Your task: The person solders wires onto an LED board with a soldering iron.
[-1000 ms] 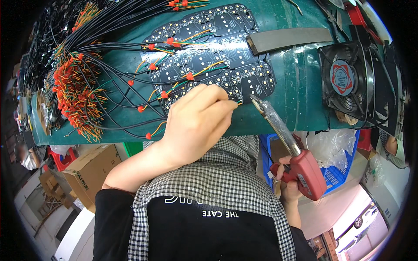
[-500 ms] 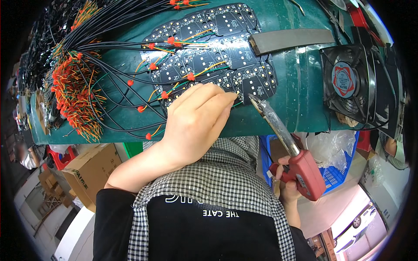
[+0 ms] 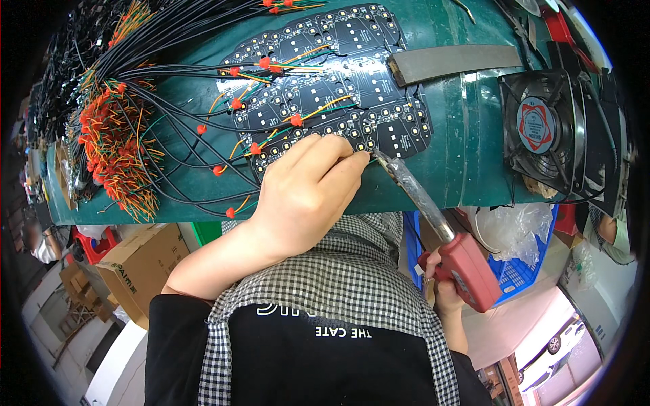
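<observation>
Black circuit boards [image 3: 325,95], joined as one panel dotted with small square parts, lie on the green table. My left hand [image 3: 308,189] is closed in a pinch over the panel's near edge. A thin green wire shows beside its fingertips; the fingers mostly hide it. My right hand [image 3: 443,284] grips a red soldering gun [image 3: 470,271] by its handle. The gun's metal barrel points up and left, its tip close to my left fingertips at the board edge. Several orange and green wire ends from black cables [image 3: 196,125] with red beads [image 3: 296,120] lie across the boards.
A flat grey bar [image 3: 460,64] rests over the panel's right side. Farther right stands a black fan [image 3: 538,125]. A thick bundle of orange wire ends [image 3: 115,149] lies at left. Below the table edge are a blue crate [image 3: 518,274] and a cardboard box [image 3: 145,264].
The soldering gun has moved left, bringing its tip from the right of my left fingertips to close beside them. My left hand has barely shifted.
</observation>
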Demonstrator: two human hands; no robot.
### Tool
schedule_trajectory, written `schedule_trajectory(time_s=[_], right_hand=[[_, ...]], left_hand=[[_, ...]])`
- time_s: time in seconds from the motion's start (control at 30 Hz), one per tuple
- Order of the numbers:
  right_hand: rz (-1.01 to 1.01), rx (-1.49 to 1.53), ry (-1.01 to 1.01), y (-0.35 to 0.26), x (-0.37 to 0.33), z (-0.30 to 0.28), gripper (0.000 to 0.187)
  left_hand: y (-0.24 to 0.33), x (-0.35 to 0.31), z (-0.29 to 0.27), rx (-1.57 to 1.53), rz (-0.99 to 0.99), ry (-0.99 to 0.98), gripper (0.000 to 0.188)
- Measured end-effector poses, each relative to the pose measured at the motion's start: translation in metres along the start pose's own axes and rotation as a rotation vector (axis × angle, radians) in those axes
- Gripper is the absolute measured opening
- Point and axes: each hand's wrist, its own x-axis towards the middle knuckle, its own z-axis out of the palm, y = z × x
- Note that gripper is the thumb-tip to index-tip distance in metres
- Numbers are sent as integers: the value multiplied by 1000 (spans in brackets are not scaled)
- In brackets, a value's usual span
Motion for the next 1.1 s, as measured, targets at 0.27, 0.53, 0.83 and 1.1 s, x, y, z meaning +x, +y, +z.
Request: schedule_trajectory(time_s=[0.27, 0.53, 0.83, 1.1], right_hand=[[-79, -229, -75, 8, -4, -3, 53], [58, 450, 46, -27, 19, 16, 69], [38, 401, 206, -37, 25, 27, 73], [-16, 370, 205, -38, 28, 33, 74]], left_hand=[[-2, -1, 0, -5, 19, -19, 22], [-3, -2, 0, 3, 23, -9, 21], [-6, 14, -35, -3, -54, -166, 28], [-86, 46, -108, 681, -54, -304, 19]])
